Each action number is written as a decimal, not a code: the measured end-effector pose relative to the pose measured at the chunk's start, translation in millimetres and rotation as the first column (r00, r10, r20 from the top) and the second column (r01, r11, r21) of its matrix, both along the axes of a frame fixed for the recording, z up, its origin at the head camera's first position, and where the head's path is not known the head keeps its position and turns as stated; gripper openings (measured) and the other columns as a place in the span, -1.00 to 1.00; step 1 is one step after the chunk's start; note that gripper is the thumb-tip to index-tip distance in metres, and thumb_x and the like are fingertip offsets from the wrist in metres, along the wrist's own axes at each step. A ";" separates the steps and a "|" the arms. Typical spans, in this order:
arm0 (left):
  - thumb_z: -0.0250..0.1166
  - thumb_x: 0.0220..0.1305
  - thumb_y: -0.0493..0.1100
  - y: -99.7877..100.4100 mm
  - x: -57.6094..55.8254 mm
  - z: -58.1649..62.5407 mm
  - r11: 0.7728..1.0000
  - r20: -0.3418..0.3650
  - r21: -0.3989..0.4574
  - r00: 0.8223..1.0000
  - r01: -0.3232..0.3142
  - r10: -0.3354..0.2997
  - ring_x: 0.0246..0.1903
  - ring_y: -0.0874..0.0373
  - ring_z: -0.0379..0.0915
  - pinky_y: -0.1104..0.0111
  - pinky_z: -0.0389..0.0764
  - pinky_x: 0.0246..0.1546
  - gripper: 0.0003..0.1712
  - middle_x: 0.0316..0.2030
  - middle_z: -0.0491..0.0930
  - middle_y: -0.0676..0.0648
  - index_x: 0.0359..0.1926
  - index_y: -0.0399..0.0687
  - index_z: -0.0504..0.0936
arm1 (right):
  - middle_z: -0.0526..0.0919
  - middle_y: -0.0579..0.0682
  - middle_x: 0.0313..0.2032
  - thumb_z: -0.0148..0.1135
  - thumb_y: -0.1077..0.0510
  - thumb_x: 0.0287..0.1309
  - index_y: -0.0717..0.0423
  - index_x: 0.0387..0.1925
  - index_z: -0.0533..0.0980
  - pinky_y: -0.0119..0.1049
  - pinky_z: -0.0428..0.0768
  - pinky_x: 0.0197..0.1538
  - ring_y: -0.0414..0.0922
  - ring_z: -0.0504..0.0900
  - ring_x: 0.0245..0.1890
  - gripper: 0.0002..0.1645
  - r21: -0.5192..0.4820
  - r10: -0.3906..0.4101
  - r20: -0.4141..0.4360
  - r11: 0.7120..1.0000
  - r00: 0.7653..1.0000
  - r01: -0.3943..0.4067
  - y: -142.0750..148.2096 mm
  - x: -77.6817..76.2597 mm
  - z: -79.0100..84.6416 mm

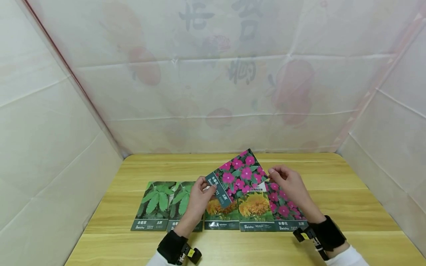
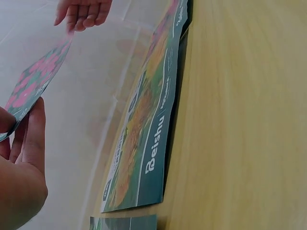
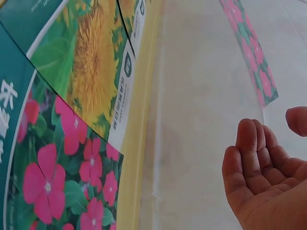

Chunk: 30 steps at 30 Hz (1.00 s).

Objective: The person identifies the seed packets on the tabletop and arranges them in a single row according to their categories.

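My left hand [image 1: 199, 197] pinches a flower seed packet [image 1: 240, 173] by its dark, lettered end, thumb on the front. Pink blossoms cover this packet, which is held tilted above the table. Close to its far right corner is my right hand [image 1: 293, 186]; in the right wrist view the fingers [image 3: 247, 165] are loosely bent, the thumb stands apart, and a gap separates them from the packet. Below, in a row, lie two green-leaf packets [image 1: 154, 203], two yellow-flower packets [image 1: 255, 208] and another pink-flower packet [image 1: 283, 207], partly behind my hands.
The row lies on a wood-grain table [image 1: 133, 244]. Pale cloth walls [image 1: 199, 92] with faint printing rise behind the table and at both sides. Each wrist wears a black strap [image 1: 327, 234] with a small camera.
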<state>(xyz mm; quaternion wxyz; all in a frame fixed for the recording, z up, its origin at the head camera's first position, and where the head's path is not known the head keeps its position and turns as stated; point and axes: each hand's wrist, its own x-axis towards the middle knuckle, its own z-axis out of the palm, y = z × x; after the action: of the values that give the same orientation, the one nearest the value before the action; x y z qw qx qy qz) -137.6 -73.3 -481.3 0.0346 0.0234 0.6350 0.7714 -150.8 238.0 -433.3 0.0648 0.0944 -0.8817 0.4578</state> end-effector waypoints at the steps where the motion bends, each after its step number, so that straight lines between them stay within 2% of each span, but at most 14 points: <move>1: 0.19 0.48 -0.38 0.3 0.0 -0.1 1.000 0.002 0.007 1.000 -0.005 0.005 -0.20 0.07 0.73 0.29 0.81 -0.18 -0.78 -0.10 0.61 -0.28 0.05 -0.37 0.40 | 0.73 0.12 -0.13 0.06 -0.07 0.61 0.29 0.14 0.58 -0.35 0.71 -0.17 -0.06 0.70 -0.17 -0.50 0.002 -0.009 0.017 1.000 1.000 0.008 -3.7 3.2 3.6; 2: 0.19 0.48 -0.38 0.5 0.0 -0.1 1.000 0.004 0.011 1.000 -0.010 0.010 -0.21 0.07 0.73 0.29 0.81 -0.18 -0.78 -0.11 0.60 -0.27 0.05 -0.37 0.40 | 0.72 0.12 -0.11 0.05 -0.07 0.61 0.29 0.15 0.57 -0.35 0.71 -0.14 -0.05 0.70 -0.15 -0.50 0.005 -0.012 0.033 1.000 0.999 0.012 -6.3 4.9 5.7; 5: 0.17 0.48 -0.39 1.6 -0.1 0.0 0.999 0.006 0.023 1.000 -0.025 0.025 -0.21 0.09 0.72 0.30 0.81 -0.17 -0.79 -0.12 0.58 -0.26 0.04 -0.38 0.39 | 0.71 0.18 -0.06 0.04 -0.09 0.61 0.24 0.19 0.56 -0.13 0.73 -0.03 0.07 0.69 -0.06 -0.49 -0.008 -0.022 0.088 1.000 0.996 0.023 -8.4 4.5 0.7; 7: 0.16 0.48 -0.39 2.2 0.0 0.0 0.999 0.007 0.031 0.999 -0.032 0.032 -0.21 0.10 0.71 0.30 0.81 -0.17 -0.80 -0.12 0.58 -0.25 0.04 -0.39 0.39 | 0.71 0.12 -0.04 0.04 -0.20 0.58 0.06 0.21 0.56 -0.13 0.73 0.00 0.03 0.69 -0.04 -0.49 -0.035 -0.031 0.064 0.999 0.997 0.033 -1.9 -3.5 -23.1; 9: 0.16 0.48 -0.39 2.8 -0.1 -0.2 0.999 0.009 0.036 0.999 -0.037 0.037 -0.20 0.09 0.71 0.30 0.81 -0.17 -0.79 -0.10 0.58 -0.26 0.04 -0.39 0.38 | 0.70 0.03 -0.01 0.04 -0.27 0.56 -0.10 0.23 0.54 -0.20 0.72 0.04 -0.09 0.69 -0.02 -0.51 -0.063 -0.036 0.050 0.997 0.998 0.039 9.0 -16.1 -54.7; 10: 0.16 0.48 -0.39 3.0 -0.1 -0.3 0.999 0.010 0.037 0.999 -0.038 0.038 -0.19 0.09 0.72 0.30 0.81 -0.16 -0.80 -0.10 0.58 -0.27 0.04 -0.38 0.38 | 0.68 0.05 0.02 0.03 -0.28 0.55 -0.09 0.25 0.53 -0.20 0.71 0.09 -0.08 0.69 0.00 -0.49 -0.083 -0.034 0.063 0.996 0.997 0.039 9.1 -16.6 -56.6; 12: 0.16 0.48 -0.39 3.8 0.1 -0.4 0.998 0.011 0.045 0.999 -0.040 0.040 -0.18 0.08 0.71 0.29 0.81 -0.15 -0.80 -0.08 0.58 -0.28 0.03 -0.38 0.37 | 0.67 0.03 0.03 0.05 -0.32 0.52 -0.09 0.26 0.52 -0.25 0.70 0.11 -0.07 0.69 0.01 -0.44 -0.119 -0.037 0.073 0.992 0.997 0.045 6.7 -15.3 -56.5; 15: 0.16 0.49 -0.37 5.1 0.7 -0.1 0.998 0.009 0.047 0.999 -0.045 0.044 -0.16 0.07 0.71 0.26 0.81 -0.13 -0.80 -0.05 0.58 -0.29 0.02 -0.38 0.37 | 0.67 0.20 0.02 0.06 -0.24 0.55 0.17 0.24 0.53 -0.06 0.70 0.12 0.11 0.67 0.02 -0.39 -0.135 -0.020 0.134 0.990 0.991 0.039 -8.9 -1.4 -25.6; 16: 0.16 0.49 -0.37 5.6 0.7 -0.2 0.998 0.008 0.050 0.999 -0.047 0.046 -0.16 0.07 0.71 0.26 0.80 -0.13 -0.80 -0.04 0.58 -0.29 0.02 -0.38 0.37 | 0.66 0.23 0.02 0.07 -0.21 0.57 0.23 0.22 0.53 -0.02 0.68 0.14 0.15 0.66 0.03 -0.39 -0.170 0.023 0.125 0.985 0.992 -0.001 -9.3 -0.7 -27.3; 22: 0.16 0.49 -0.38 9.2 0.9 -0.5 0.996 0.009 0.074 0.999 -0.047 0.046 -0.15 0.09 0.71 0.29 0.80 -0.12 -0.79 0.01 0.58 -0.31 0.03 -0.40 0.37 | 0.71 0.24 -0.10 0.10 -0.13 0.58 0.24 0.13 0.60 -0.05 0.74 -0.09 0.10 0.70 -0.09 -0.48 -0.171 0.070 0.094 0.984 0.993 -0.053 -21.4 1.0 -34.6; 23: 0.16 0.48 -0.39 9.9 0.9 -0.7 0.996 0.011 0.077 0.999 -0.046 0.045 -0.15 0.09 0.70 0.30 0.80 -0.12 -0.79 0.02 0.58 -0.31 0.04 -0.40 0.38 | 0.71 0.24 -0.12 0.10 -0.15 0.57 0.22 0.11 0.62 -0.07 0.74 -0.14 0.09 0.71 -0.12 -0.48 -0.151 0.038 0.111 0.988 0.993 -0.021 -29.3 5.8 -24.2; 26: 0.16 0.47 -0.40 12.0 0.7 -1.4 0.995 0.005 0.086 0.999 -0.044 0.044 -0.14 0.09 0.70 0.31 0.80 -0.11 -0.78 0.03 0.58 -0.31 0.05 -0.41 0.38 | 0.72 0.18 -0.10 0.09 -0.18 0.56 0.17 0.14 0.61 -0.14 0.74 -0.12 0.01 0.71 -0.11 -0.48 -0.158 0.055 0.089 0.987 0.995 -0.040 -27.7 -1.8 -46.8; 30: 0.16 0.49 -0.39 13.9 1.5 -1.9 0.994 0.002 0.098 0.999 -0.041 0.041 -0.12 0.09 0.70 0.32 0.79 -0.10 -0.77 0.05 0.58 -0.31 0.06 -0.41 0.38 | 0.71 0.06 -0.06 0.09 -0.22 0.54 0.02 0.18 0.60 -0.24 0.73 0.03 -0.10 0.71 -0.09 -0.50 -0.188 0.056 0.084 0.981 0.995 -0.039 -23.3 -14.5 -80.3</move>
<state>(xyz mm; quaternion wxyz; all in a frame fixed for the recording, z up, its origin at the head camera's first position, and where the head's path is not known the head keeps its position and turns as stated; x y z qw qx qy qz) -136.1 -59.4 -483.2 0.0174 0.0118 0.5970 0.8020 -165.2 214.7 -513.6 0.0229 0.0885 -0.8346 0.5433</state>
